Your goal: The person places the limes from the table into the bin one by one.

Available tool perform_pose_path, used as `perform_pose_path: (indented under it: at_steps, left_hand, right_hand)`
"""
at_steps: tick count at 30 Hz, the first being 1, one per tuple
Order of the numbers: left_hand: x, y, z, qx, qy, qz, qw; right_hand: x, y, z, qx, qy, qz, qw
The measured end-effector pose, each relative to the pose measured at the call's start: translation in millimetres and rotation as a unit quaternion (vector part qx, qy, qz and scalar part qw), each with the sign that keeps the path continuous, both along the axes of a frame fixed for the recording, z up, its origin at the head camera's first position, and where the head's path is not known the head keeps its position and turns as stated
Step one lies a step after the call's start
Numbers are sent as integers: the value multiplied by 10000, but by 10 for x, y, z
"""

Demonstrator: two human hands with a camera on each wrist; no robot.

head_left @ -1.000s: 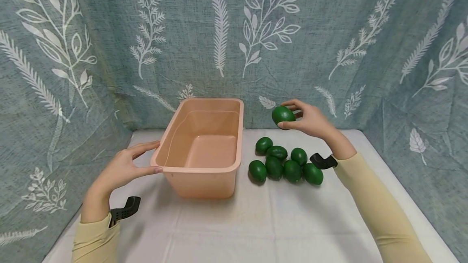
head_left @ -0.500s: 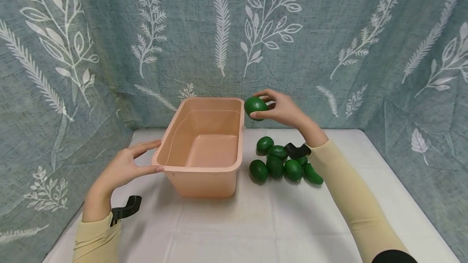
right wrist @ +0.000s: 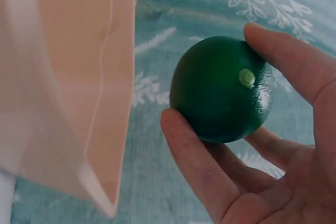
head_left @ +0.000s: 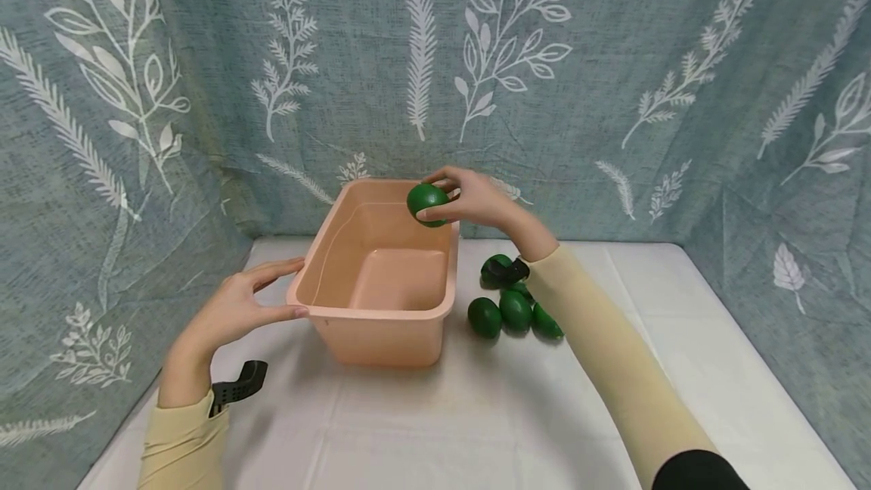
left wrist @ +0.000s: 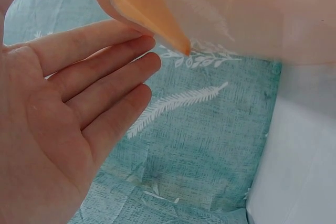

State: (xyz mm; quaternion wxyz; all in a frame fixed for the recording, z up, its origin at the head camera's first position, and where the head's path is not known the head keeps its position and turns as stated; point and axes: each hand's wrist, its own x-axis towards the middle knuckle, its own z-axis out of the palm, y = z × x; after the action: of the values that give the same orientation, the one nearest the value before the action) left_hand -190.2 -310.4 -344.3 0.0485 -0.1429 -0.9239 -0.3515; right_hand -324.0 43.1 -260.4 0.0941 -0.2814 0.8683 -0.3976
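Observation:
My right hand pinches a glossy green avocado between thumb and fingertips, above the back right part of a peach plastic tub. In the right wrist view the avocado shows a pale stem spot, and the tub wall stands beside it. With its fingers fairly straight, my left hand touches the tub's left rim near the front corner. The left wrist view shows those fingers against the rim's underside. The visible tub floor is bare.
Right of the tub, several more avocados lie grouped on the white tablecloth; my right forearm hides part of the group. A teal leaf-patterned curtain encloses the back and sides.
My right hand has carried the avocado leftward, from above the loose avocados to over the tub. The left hand stays at the rim.

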Motion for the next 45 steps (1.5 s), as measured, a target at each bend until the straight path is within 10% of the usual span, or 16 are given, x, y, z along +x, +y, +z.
perform_pose_path:
  at_steps: [19,29,45]
  left_hand:
    - [-62,130,23,103,-134,-82,9998]
    - [-79,102,33,-9,-119,-68,9999]
    - [32,70,19,-26,34,91,9999]
  right_hand:
    - [-106,-259,-237,-404,-707,219,9964]
    - [-5,200,-237,-144,154,22,9998]
    - [274,1099,-578,-444,50,-547,9975]
